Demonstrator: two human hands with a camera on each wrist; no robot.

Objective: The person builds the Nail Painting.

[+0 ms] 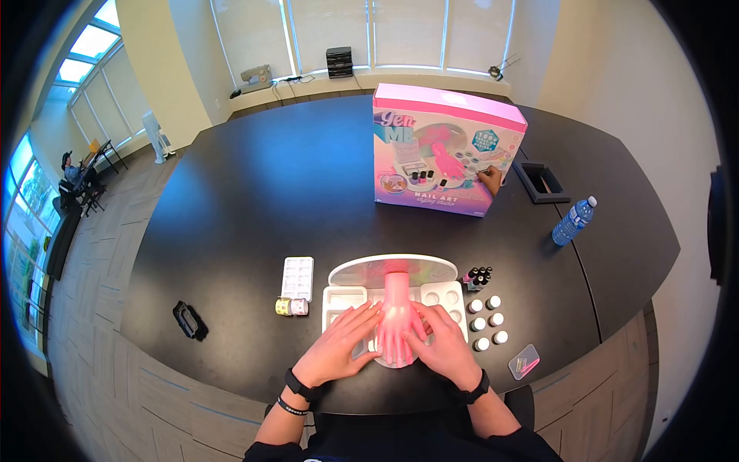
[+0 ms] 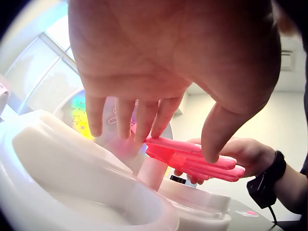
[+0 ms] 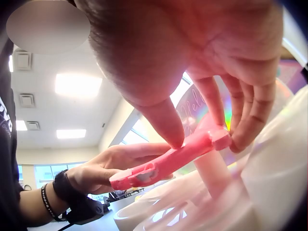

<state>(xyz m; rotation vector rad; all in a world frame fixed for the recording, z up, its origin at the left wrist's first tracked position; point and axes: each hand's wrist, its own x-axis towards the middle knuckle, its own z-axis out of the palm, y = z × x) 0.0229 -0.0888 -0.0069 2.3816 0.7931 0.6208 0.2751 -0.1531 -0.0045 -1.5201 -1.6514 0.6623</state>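
A pink plastic model hand (image 1: 397,308) stands fingers-down toward me on a white nail-station base (image 1: 326,312) with a curved upright back panel (image 1: 350,271). My left hand (image 1: 339,346) lies along its left side. Its fingers are straight, with the fingertips at the model's edge, and the thumb (image 2: 216,137) reaches over the pink fingers in the left wrist view. From the other side my right hand (image 1: 446,350) holds the model hand, its thumb (image 3: 168,125) pressing on top and its bent fingers (image 3: 248,125) at the far edge.
Left of the base lie a white sectioned tray (image 1: 298,277) and two small rolls (image 1: 292,306). On the right are dark-capped polish bottles (image 1: 478,278), several white-capped jars (image 1: 479,324) and a small clear tray (image 1: 524,362). Farther back stand the box (image 1: 443,154) and water bottle (image 1: 573,222).
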